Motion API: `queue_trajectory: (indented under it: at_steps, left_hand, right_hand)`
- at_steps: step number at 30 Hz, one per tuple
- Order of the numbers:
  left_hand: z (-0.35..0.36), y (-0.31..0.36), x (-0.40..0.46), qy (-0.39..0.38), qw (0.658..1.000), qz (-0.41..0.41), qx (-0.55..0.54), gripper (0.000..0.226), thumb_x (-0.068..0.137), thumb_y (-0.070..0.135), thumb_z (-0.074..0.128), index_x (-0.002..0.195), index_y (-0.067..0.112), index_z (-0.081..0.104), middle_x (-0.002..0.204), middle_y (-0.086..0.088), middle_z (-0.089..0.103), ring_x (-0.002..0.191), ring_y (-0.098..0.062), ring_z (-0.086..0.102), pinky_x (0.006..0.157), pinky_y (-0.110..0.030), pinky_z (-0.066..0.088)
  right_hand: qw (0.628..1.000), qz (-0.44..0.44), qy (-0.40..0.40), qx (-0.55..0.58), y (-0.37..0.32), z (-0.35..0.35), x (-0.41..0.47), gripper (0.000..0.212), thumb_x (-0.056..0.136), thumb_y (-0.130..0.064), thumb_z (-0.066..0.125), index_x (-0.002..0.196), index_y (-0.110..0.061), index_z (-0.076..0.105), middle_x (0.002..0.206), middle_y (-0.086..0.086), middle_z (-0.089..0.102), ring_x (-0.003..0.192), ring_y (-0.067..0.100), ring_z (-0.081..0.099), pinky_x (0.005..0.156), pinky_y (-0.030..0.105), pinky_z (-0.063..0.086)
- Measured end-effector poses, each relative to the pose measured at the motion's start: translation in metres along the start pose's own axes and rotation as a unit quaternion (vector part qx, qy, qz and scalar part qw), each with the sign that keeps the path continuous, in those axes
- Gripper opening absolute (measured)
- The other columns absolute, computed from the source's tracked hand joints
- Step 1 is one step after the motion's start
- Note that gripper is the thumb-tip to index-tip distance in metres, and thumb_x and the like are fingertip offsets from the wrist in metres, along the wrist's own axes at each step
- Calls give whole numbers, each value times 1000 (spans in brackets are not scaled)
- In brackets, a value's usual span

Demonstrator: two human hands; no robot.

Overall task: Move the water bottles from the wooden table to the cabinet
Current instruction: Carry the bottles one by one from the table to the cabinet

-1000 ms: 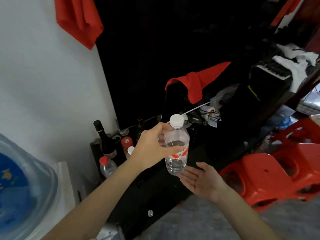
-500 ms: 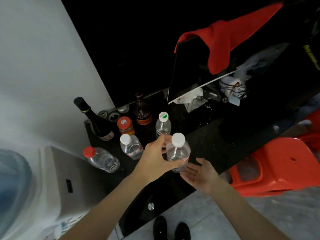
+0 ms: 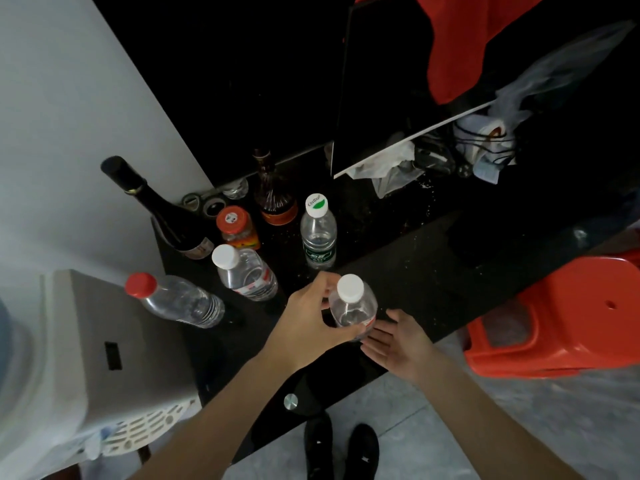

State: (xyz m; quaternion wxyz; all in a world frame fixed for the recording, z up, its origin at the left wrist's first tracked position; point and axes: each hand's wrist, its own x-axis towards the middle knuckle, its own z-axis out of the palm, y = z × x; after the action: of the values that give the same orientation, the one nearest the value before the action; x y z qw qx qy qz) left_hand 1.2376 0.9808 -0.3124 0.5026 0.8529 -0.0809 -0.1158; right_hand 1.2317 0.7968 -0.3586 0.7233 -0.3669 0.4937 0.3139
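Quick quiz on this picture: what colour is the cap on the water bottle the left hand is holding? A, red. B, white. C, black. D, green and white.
B: the left hand grips a clear water bottle whose cap is plain white, while the open right hand waits beside it.

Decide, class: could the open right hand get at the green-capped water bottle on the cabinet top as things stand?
Probably yes. The right hand is open and holds nothing; the dark surface between it and the green-capped bottle looks bare.
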Motion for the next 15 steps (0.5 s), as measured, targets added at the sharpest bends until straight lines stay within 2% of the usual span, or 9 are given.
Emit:
queue_trajectory:
  at_steps: [3, 6, 9, 11, 15]
  left_hand:
    - [3, -3, -3, 13, 1000, -7, -7, 62, 71, 32, 91, 119, 31, 53, 116, 20, 66, 113, 7, 62, 94, -11, 51]
    - [7, -4, -5, 23, 1000, -9, -9, 62, 71, 28, 92, 119, 29, 54, 115, 19, 66, 112, 7, 62, 93, -13, 52]
    - [13, -6, -5, 25, 1000, 1, 4, 60, 71, 26, 92, 119, 24, 57, 114, 17, 66, 111, 6, 62, 92, -14, 53]
    - [17, -8, -6, 22, 1000, 5, 11, 60, 71, 21, 92, 121, 21, 57, 115, 15, 66, 111, 5, 62, 91, -15, 54]
    - [20, -10, -10, 17, 1000, 4, 6, 62, 72, 16, 92, 124, 18, 57, 116, 16, 65, 112, 8, 60, 90, -9, 50]
  right_hand:
    - [1000, -10, -6, -4, 0, 0, -6, 43, 105, -29, 40, 137, -2, 49, 144, 21, 50, 138, 35, 42, 116, 47, 33]
    - [1000, -21, -4, -11, 0, 0, -7, 32, 105, -25, 42, 122, -2, 56, 142, 21, 50, 137, 35, 43, 117, 47, 33]
    - [999, -32, -2, -11, 2, 0, -5, 33, 105, -25, 42, 123, 0, 54, 144, 21, 48, 138, 34, 43, 117, 47, 33]
    - [999, -32, -10, -10, 2, 0, -7, 31, 105, -26, 40, 111, 1, 57, 145, 22, 46, 140, 34, 40, 117, 47, 32]
    - [999, -38, -29, -3, 2, -6, -12, 45, 106, -25, 40, 138, 5, 45, 147, 23, 44, 140, 34, 40, 117, 46, 33]
